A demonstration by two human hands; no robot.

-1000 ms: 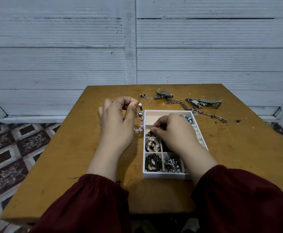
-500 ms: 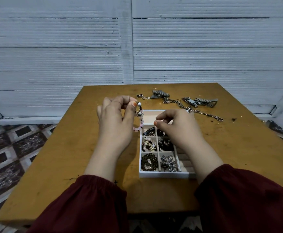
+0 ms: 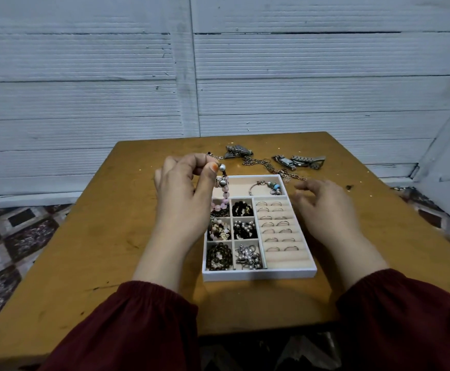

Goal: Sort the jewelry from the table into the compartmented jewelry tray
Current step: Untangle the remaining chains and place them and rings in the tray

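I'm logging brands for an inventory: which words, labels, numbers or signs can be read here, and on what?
No text can be read.
The jewelry tray: no label visible.
The left watch on the table: dial too small and blurred.
The right watch: likewise.

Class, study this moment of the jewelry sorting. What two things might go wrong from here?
1. The pink bead bracelet dangles from a pinch of the left hand over an already filled compartment of the tray; it may tangle there.
2. The right hand hovers open beside the chain near the tray's far corner and might snag it.
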